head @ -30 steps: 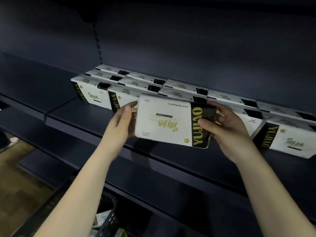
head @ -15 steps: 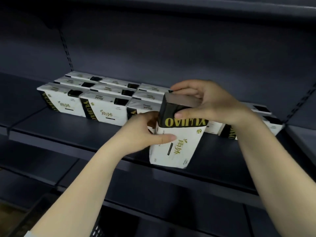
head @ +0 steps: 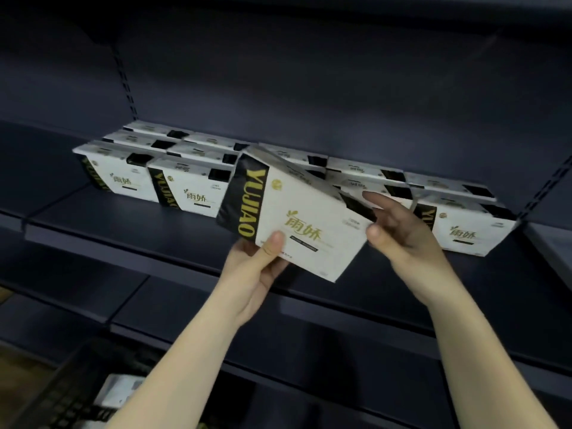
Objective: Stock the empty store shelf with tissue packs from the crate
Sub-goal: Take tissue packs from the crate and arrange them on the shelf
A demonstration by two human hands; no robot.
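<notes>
Tilted above the dark blue metal shelf [head: 130,239]: white-and-black plastic tissue pack [head: 297,218], pinched at its lower edge by the left hand [head: 263,267] grip, right hand [head: 399,230] grip loose, fingers touching its right end.

left hand [head: 263,267] fingers hidden behind the tilted tissue pack [head: 297,218], crate [head: 58,394] cut off at the lower-left corner, its contents blurred, rear shelved packs [head: 198,140] mostly hidden behind the front row

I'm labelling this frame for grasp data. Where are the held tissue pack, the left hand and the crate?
held tissue pack [head: 305,226]: head view, white front face.
left hand [head: 258,267]: head view, palm below the thumb.
crate [head: 58,394]: head view, dark lattice wall at lower left.
</notes>
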